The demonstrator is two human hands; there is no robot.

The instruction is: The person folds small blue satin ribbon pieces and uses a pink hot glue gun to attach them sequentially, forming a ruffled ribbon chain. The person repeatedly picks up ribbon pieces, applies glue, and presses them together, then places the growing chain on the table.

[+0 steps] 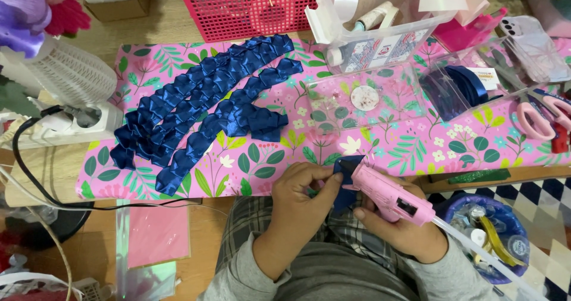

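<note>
Both hands grip: right (397, 227) clasps glue gun (389, 195) pointing up-left at left-pinched (302, 189) ribbon (346, 169).

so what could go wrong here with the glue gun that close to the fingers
1. The pink glue gun in the right hand has its nozzle against the small blue ribbon piece, which the left hand pinches close by; hot glue could likely burn those fingers.
2. The work is held over the lap, just off the floral mat, so drips may land on clothing.
3. The folded blue ribbon strips lie nearby; stray glue strings could mark them.
</note>
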